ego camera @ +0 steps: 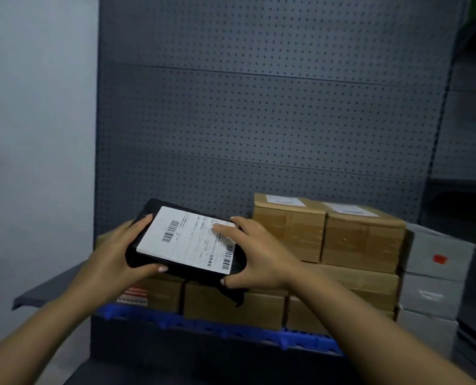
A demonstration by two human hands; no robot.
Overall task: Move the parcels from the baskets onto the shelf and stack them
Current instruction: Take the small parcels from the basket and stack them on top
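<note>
A flat black parcel (pixel 181 269) with a white barcode label on top is held in the air above the shelf's left half. My left hand (pixel 114 257) grips its left edge and my right hand (pixel 256 254) grips its right edge, with one finger resting on the label. Below and to the right, brown cardboard parcels (pixel 361 240) are stacked in layers on the grey shelf (pixel 50 287). Grey parcels (pixel 436 262) are stacked at the right end.
A grey pegboard panel (pixel 259 107) backs the shelf. A blue strip (pixel 203 326) runs along the front edge under the boxes. A pale wall is on the left. Another dark shelf unit stands at the far right.
</note>
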